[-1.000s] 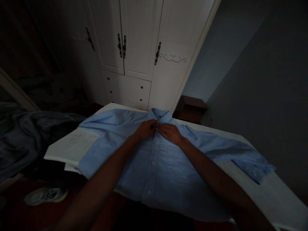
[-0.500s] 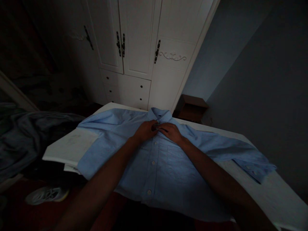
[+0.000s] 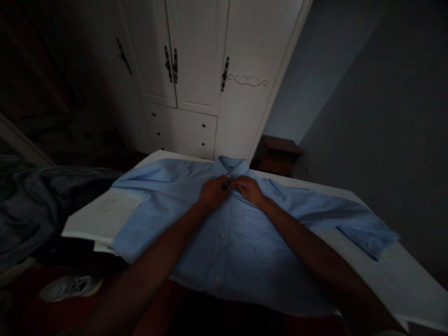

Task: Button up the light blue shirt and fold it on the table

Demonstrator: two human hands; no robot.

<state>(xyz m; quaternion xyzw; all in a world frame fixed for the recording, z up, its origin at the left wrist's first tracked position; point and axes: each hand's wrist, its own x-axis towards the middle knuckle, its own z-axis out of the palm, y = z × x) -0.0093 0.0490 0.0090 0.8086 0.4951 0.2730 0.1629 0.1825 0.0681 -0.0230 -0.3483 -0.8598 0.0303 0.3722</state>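
Observation:
A light blue long-sleeved shirt [image 3: 203,233] lies front side up, its collar [image 3: 231,164] pointing away from me and its sleeves spread to both sides. Just below the collar, my left hand [image 3: 214,192] and my right hand [image 3: 248,189] meet at the front placket. The fingers of both are closed, pinching the shirt's fabric near a button position; the button itself is hidden. Farther down the placket, several pale buttons [image 3: 223,234] show. A chest pocket [image 3: 257,228] lies beside my right forearm.
The shirt rests on a white table [image 3: 94,214]. Behind it stands a white wardrobe [image 3: 196,56], with a small brown cabinet [image 3: 280,151] to its right. Dark clothing [image 3: 42,200] is piled at left, and a shoe [image 3: 72,288] sits on the red floor.
Both hands stay at the placket below the collar, with only slight finger movement. The view has shifted a little.

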